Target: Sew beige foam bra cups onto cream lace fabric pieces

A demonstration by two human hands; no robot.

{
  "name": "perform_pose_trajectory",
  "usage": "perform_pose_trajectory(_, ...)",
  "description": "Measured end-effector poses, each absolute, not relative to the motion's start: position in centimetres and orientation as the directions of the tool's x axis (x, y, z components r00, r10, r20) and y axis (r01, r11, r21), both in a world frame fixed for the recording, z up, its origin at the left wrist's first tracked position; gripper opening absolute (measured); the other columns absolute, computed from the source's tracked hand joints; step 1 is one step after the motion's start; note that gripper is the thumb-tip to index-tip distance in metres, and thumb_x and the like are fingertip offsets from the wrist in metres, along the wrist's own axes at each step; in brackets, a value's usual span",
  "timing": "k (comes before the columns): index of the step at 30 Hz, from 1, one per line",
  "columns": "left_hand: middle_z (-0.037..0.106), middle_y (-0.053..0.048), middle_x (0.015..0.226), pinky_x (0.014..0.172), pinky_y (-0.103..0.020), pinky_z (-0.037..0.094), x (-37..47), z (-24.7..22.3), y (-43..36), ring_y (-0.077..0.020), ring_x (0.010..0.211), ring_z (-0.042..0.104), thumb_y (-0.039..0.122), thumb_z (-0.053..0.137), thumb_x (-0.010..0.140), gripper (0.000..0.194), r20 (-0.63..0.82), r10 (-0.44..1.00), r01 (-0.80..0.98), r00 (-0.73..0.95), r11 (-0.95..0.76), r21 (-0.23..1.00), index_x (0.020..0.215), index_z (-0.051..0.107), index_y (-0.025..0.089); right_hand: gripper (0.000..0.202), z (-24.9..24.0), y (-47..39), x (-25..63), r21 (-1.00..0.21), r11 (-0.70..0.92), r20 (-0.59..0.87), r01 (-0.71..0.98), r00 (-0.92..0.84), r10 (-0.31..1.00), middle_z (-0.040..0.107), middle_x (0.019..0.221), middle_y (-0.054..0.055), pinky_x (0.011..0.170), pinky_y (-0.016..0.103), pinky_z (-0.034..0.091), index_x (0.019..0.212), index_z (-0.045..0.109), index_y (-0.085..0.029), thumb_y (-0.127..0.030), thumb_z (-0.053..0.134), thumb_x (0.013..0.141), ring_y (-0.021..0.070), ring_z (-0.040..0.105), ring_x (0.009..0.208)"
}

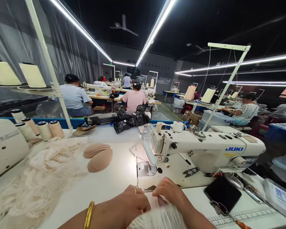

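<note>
Left hand (134, 201) and right hand (171, 192), fingers half curled, meet sheer cream fabric (159, 220) near centre, can't tell how gripped! White smooth tabletop (85, 190) stretches left to beige oval pads (101, 159); white metal sewing machine (197, 148) bounds far right.

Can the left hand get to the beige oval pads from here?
Probably yes: the beige oval pads lie ahead and to the left of the left hand, and only bare white tabletop shows between them.
</note>
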State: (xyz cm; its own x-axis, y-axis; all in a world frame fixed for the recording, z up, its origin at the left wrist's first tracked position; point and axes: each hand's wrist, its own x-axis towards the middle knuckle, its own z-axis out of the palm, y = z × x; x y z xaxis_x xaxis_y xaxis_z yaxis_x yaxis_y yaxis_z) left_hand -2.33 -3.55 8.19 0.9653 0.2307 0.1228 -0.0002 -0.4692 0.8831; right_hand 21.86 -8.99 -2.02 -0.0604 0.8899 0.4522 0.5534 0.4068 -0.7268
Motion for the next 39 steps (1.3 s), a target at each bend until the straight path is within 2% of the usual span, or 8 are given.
perform_pose_trajectory(1,0.075,-0.006,0.103,0.100,-0.048,0.040,-1.9,7.7,-2.4,-0.0313,0.099,0.067,0.010,0.065,0.079,0.015,0.143,0.159,0.000,0.977,-0.669,0.743,0.079,0.073,0.023,0.015,-1.5,-7.6,22.4,-0.612,0.495,0.489,0.617,-0.196,0.850,0.074,0.088,0.003,0.080,0.035,0.047,0.089,0.071,-0.027,-0.029,0.060,0.098,0.0211,0.063,0.084)
perform_pose_trajectory(3,0.074,-0.005,0.105,0.101,-0.049,0.036,-0.7,6.0,0.2,-0.0301,0.101,0.067,-0.001,0.063,0.063,0.025,0.142,0.068,-0.014,0.988,-0.862,0.507,0.073,0.069,0.020,0.027,-0.9,-4.9,23.2,-0.203,0.657,0.513,0.726,-0.493,0.703,0.073,0.086,0.002,0.077,0.034,0.043,0.084,0.067,-0.024,-0.014,0.049,0.102,0.0198,0.059,0.084)
perform_pose_trajectory(5,0.074,-0.004,0.103,0.099,-0.048,0.036,0.5,4.2,2.6,-0.0272,0.095,0.069,-0.004,0.062,0.056,0.026,0.095,0.056,0.008,0.994,-0.897,0.442,0.068,0.068,0.019,0.029,-1.0,-3.1,23.6,0.046,0.681,0.479,0.731,-0.614,0.627,0.072,0.083,0.002,0.072,0.032,0.040,0.082,0.063,-0.022,-0.006,0.047,0.100,0.0189,0.057,0.081)
perform_pose_trajectory(6,0.074,-0.004,0.101,0.099,-0.047,0.036,0.9,3.5,3.4,-0.0253,0.091,0.069,-0.003,0.062,0.057,0.025,0.075,0.071,0.031,0.995,-0.896,0.443,0.067,0.068,0.019,0.028,-1.1,-2.6,23.8,0.063,0.667,0.484,0.743,-0.607,0.630,0.072,0.084,0.002,0.069,0.030,0.039,0.081,0.062,-0.021,-0.002,0.049,0.098,0.0186,0.056,0.082)
perform_pose_trajectory(14,0.072,-0.004,0.102,0.102,-0.047,0.036,1.4,2.7,4.4,-0.0243,0.087,0.069,0.000,0.066,0.062,0.024,0.078,0.120,0.075,0.990,-0.901,0.428,0.071,0.072,0.022,0.036,-1.2,-3.6,25.1,-0.202,0.626,0.461,0.753,-0.491,0.739,0.076,0.103,-0.001,0.068,0.027,0.040,0.094,0.067,-0.023,0.007,0.051,0.084,0.0176,0.058,0.088)
perform_pose_trajectory(20,0.074,-0.004,0.103,0.104,-0.050,0.035,1.8,2.6,4.4,-0.0266,0.089,0.070,0.002,0.065,0.062,0.022,0.085,0.127,0.081,0.988,-0.907,0.413,0.071,0.071,0.021,0.034,-1.5,-3.2,25.2,-0.223,0.543,0.384,0.810,-0.439,0.812,0.074,0.098,0.000,0.079,0.029,0.045,0.100,0.070,-0.023,0.003,0.051,0.090,0.0189,0.060,0.087)
perform_pose_trajectory(27,0.075,-0.004,0.100,0.102,-0.043,0.039,1.8,2.2,4.6,-0.0245,0.086,0.066,0.011,0.064,0.067,0.017,0.194,0.119,0.024,0.974,-0.901,0.433,0.073,0.071,0.024,0.032,-1.6,-3.3,25.3,-0.210,0.498,0.385,0.842,-0.397,0.833,0.072,0.092,0.000,0.081,0.029,0.044,0.099,0.070,-0.023,0.002,0.052,0.089,0.0198,0.063,0.089)
perform_pose_trajectory(39,0.074,-0.002,0.102,0.095,-0.041,0.034,1.7,1.9,4.8,-0.0209,0.080,0.065,0.006,0.062,0.063,0.025,0.186,0.126,0.041,0.975,-0.914,0.404,0.075,0.072,0.024,0.034,-1.3,-3.6,25.3,-0.212,0.470,0.356,0.857,-0.380,0.853,0.073,0.097,0.000,0.078,0.027,0.045,0.102,0.068,-0.026,0.000,0.051,0.091,0.0189,0.065,0.088)
